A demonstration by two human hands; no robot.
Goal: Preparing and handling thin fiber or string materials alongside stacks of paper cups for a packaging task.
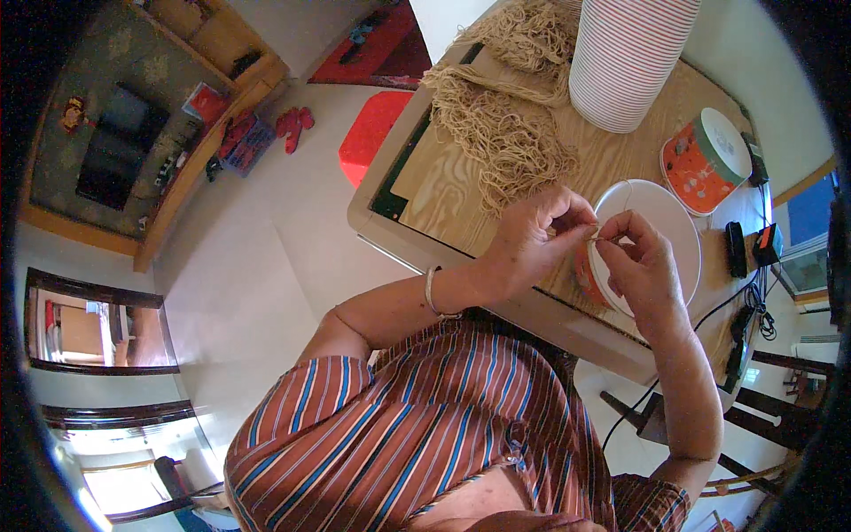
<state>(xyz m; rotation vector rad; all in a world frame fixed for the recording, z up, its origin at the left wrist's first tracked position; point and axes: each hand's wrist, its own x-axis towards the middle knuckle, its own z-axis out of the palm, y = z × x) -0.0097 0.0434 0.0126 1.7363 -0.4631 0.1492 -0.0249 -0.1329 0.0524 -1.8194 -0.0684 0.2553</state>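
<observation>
My left hand [536, 238] and my right hand [645, 270] meet fingertip to fingertip above the near part of the table. Both are closed in a pinch on a thin tan string [596, 234], of which only a short bit shows between the fingers. Just below and behind my right hand stands an open paper bucket [681, 232], white inside, with some orange on its outer wall. A fine strand seems to run up by its far rim. Beyond my left hand lies a loose, tangled heap of tan string [505, 142].
A tall stack of nested white paper buckets [631, 66] rises at the back. An orange bucket with a lid [705, 164] stands at the right, near black cables [755, 301] and small black devices. A red stool [372, 133] is beside the wooden table [461, 199].
</observation>
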